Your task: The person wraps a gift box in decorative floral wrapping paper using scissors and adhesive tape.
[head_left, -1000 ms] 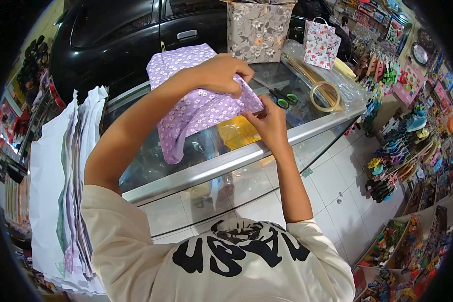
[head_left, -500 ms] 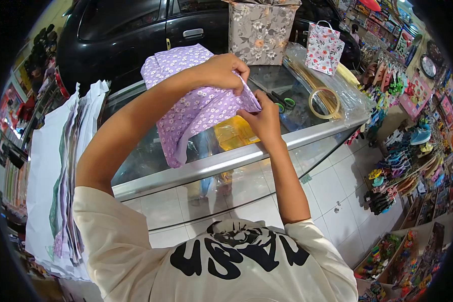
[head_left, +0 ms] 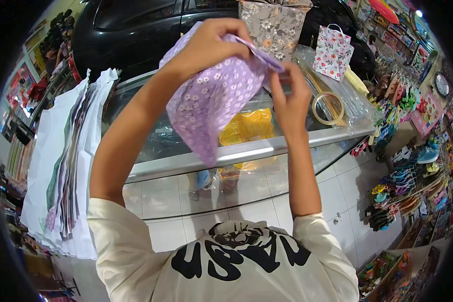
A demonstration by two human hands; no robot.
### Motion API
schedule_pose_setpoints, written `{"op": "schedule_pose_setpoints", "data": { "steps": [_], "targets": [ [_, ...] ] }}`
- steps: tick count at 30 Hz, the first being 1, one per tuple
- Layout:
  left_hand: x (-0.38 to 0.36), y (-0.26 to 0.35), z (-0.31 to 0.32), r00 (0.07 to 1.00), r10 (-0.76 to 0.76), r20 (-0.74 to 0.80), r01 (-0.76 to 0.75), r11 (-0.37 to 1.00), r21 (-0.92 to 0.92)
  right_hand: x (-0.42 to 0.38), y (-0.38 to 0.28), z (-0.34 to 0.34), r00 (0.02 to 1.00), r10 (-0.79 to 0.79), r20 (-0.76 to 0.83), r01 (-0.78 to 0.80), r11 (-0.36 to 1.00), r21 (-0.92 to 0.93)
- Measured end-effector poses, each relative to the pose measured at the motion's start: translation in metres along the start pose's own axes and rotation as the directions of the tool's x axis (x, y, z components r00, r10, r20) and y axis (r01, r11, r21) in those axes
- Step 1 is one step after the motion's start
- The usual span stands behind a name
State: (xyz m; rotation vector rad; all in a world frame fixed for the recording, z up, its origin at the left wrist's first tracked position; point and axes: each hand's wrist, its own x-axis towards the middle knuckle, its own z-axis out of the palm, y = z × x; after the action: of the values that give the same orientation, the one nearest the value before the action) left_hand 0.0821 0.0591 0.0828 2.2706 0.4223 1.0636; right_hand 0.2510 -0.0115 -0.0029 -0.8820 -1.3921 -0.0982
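A sheet of purple wrapping paper with white flowers [head_left: 206, 98] hangs folded and raised above the glass counter [head_left: 141, 143]. My left hand [head_left: 221, 43] grips its upper part, the fingers bent over the edge. At the narrow folded end on the right, my right hand [head_left: 293, 93] pinches the paper between thumb and fingers. The lower left corner dangles past the counter's front edge and is blurred. Beneath the paper lies a yellow plastic packet [head_left: 249, 126], partly covered. Whether anything is inside the folded paper is hidden.
Tape roll [head_left: 328, 108] and clear plastic wrap [head_left: 355, 108] lie at the right. A large flowered gift box [head_left: 272, 30] and small floral bag [head_left: 332, 53] stand behind. Paper sheets [head_left: 58, 166] hang at left; a black car [head_left: 136, 40] is beyond the counter.
Both hands have lifted the purple paper upward off the counter and to the right. More of the yellow packet shows. The scissors seen before are now hidden behind my right hand.
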Motion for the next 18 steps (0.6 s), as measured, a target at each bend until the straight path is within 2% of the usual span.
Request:
{"op": "schedule_pose_setpoints", "data": {
  "steps": [1,4,7,8,9,10,13,16,18],
  "targets": [
    [-0.007,0.007,-0.002,0.997,-0.028,-0.076,0.026,0.999,-0.02,0.014,-0.003,0.001,0.996,-0.083,0.036,0.083,0.996,0.014],
    [-0.039,0.001,-0.013,0.953,0.149,-0.263,-0.101,0.977,0.189,0.035,-0.01,0.005,0.941,-0.295,0.164,0.285,0.955,0.077],
    [-0.077,-0.005,-0.026,0.924,0.296,-0.24,-0.239,0.941,0.24,0.034,-0.012,0.016,0.853,-0.403,0.332,0.385,0.915,0.121],
    [-0.09,-0.013,-0.032,0.915,0.34,-0.218,-0.283,0.924,0.256,0.033,-0.013,0.021,0.838,-0.432,0.334,0.398,0.902,0.168],
    [-0.096,-0.013,-0.037,0.917,0.317,-0.243,-0.262,0.936,0.234,0.032,-0.015,0.026,0.823,-0.461,0.333,0.41,0.887,0.213],
    [-0.103,-0.013,-0.04,0.919,0.306,-0.251,-0.218,0.92,0.325,0.032,-0.016,0.031,0.806,-0.491,0.332,0.423,0.869,0.257],
    [-0.123,0.002,-0.042,0.928,0.275,-0.253,-0.084,0.813,0.577,0.037,-0.016,0.044,0.811,-0.453,0.37,0.305,0.867,0.393],
    [-0.131,-0.001,-0.037,0.897,0.27,-0.35,-0.07,0.869,0.49,0.044,-0.004,0.055,0.767,-0.475,0.432,0.261,0.845,0.467],
    [-0.13,0.0,-0.037,0.917,0.26,-0.304,-0.087,0.871,0.484,0.045,-0.001,0.056,0.766,-0.468,0.441,0.204,0.827,0.524]
  ]
}}
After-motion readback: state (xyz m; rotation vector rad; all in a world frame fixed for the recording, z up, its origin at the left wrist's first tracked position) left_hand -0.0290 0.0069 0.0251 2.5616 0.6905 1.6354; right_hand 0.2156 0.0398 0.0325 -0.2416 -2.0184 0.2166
